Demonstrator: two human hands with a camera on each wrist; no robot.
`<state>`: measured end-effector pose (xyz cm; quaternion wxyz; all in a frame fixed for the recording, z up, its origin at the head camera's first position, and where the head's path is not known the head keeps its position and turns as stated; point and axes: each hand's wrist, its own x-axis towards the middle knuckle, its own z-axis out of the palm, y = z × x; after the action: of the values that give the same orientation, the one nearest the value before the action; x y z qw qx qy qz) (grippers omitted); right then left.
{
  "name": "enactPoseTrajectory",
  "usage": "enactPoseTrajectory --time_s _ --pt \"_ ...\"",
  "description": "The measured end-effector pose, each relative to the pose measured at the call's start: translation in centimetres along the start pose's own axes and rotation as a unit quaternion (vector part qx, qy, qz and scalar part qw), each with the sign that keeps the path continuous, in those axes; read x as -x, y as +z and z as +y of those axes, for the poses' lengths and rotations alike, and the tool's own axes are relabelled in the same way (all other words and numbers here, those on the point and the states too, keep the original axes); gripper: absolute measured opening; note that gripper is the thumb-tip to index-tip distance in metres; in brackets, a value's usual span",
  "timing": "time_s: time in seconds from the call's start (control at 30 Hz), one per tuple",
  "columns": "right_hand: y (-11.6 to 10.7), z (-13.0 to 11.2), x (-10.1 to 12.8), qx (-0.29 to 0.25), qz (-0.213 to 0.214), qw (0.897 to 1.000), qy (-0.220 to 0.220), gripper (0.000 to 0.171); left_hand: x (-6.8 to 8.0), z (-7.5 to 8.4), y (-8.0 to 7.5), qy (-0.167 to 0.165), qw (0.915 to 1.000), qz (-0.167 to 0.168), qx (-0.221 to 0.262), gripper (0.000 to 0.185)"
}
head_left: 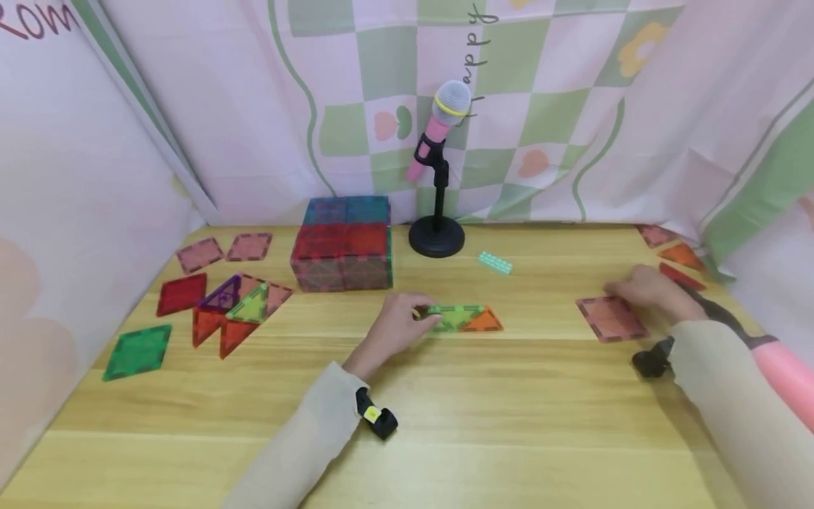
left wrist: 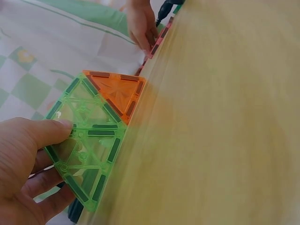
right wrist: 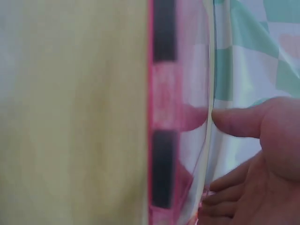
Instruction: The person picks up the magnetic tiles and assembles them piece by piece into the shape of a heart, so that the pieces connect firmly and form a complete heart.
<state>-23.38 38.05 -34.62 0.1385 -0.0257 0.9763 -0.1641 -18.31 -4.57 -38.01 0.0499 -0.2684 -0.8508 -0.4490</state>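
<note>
My left hand (head_left: 397, 326) pinches translucent green triangle magnetic tiles (left wrist: 84, 126), thumb on the front face and fingers behind. An orange triangle tile (head_left: 485, 320) adjoins the green ones, the row running along the tabletop. In the left wrist view the thumb lies near the seam between two green triangles. At the right my other hand (head_left: 658, 293) reaches over the far edge of a pink square tile (head_left: 612, 319) lying flat. In the right wrist view its thumb (right wrist: 239, 123) is extended right at that tile's edge, and the other fingers (right wrist: 229, 201) stretch out apart from the thumb.
A box of red and blue tiles (head_left: 343, 244) stands at the back, beside a pink microphone (head_left: 439, 131) on a black stand. A turquoise brick (head_left: 494, 262) lies nearby. Several loose tiles, including a green square (head_left: 138, 351), lie left; an orange triangle (head_left: 682, 255) lies far right.
</note>
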Motion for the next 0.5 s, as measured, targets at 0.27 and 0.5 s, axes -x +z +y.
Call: enactPoseTrajectory --time_s 0.27,0.5 --pt "-0.9 0.6 -0.1 -0.027 -0.032 0.999 0.02 0.037 0.0 0.0 0.0 0.0 1.0 0.003 -0.001 0.009" --pt "-0.5 -2.0 -0.8 0.017 0.0 0.999 -0.048 0.035 0.1 0.1 -0.4 -0.001 0.9999 0.005 -0.01 0.01"
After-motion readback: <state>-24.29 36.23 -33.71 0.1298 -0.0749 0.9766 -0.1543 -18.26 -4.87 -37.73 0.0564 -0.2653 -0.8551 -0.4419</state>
